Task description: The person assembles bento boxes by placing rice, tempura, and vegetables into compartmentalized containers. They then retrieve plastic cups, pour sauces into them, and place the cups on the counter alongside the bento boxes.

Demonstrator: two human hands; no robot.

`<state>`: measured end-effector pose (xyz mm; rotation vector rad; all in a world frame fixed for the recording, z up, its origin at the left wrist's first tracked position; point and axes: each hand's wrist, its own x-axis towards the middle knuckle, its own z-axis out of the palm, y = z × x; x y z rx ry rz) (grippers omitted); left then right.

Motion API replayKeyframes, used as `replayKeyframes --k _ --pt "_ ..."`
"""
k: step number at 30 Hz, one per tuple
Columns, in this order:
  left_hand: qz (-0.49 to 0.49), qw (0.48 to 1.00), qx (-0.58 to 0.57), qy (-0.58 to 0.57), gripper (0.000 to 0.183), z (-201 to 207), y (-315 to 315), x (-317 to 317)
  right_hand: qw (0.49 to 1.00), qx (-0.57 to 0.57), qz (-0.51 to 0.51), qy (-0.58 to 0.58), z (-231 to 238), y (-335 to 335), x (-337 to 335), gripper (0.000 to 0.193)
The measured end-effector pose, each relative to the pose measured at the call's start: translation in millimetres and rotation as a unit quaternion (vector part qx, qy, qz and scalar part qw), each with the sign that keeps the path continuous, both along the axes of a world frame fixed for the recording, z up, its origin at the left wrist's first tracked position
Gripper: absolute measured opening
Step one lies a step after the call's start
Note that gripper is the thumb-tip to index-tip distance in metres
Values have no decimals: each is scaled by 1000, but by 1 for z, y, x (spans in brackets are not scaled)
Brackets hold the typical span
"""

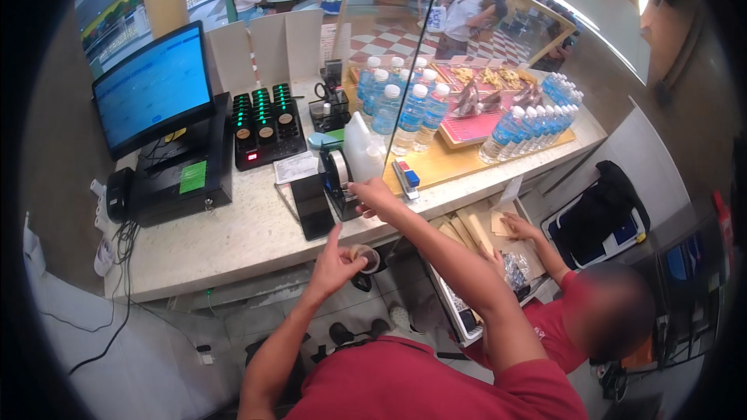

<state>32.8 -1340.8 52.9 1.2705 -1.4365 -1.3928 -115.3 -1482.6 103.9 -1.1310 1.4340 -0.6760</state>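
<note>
My left hand (333, 266) is over the floor in front of the counter, index finger stretched out. Its thumb and other fingers grip a small round cup (366, 258) that looks clear with something brown in it. My right hand (377, 199) reaches across to the black tape dispenser (340, 201) on the counter. The right fingers are curled in a pinch at the dispenser's near end, beside its tape roll (336, 169). Whatever they pinch is too small to make out. A black phone or tablet (313, 206) lies just left of the dispenser.
A white jug (362, 148), a stapler (406, 179) and several water bottles (418, 113) stand behind my right hand. Left are pagers (268, 126) and a monitor (156, 89). Close on my right, a co-worker in red (554, 327) reaches into an open drawer (467, 319).
</note>
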Motion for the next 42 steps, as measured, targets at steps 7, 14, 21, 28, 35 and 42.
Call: replayKeyframes --k 7,14,21,28,35,42 --pt "69 997 10 -35 109 9 -35 -17 999 -2 32 -8 -8 -7 -3 28" --pt "106 993 16 -38 106 10 -40 -26 977 8 56 -208 -14 6 -12 25" --pt "119 991 34 -46 110 14 -36 -33 970 -66 106 -207 -12 51 -38 32" --pt "129 988 61 -59 108 20 -38 -36 977 -108 149 -108 -7 72 -45 34" --pt "164 986 30 -8 100 8 -40 -39 969 -148 174 -91 -8 82 -54 31" --pt "173 966 72 178 91 -4 -24 -35 980 -153 101 -78 -7 90 -63 32"
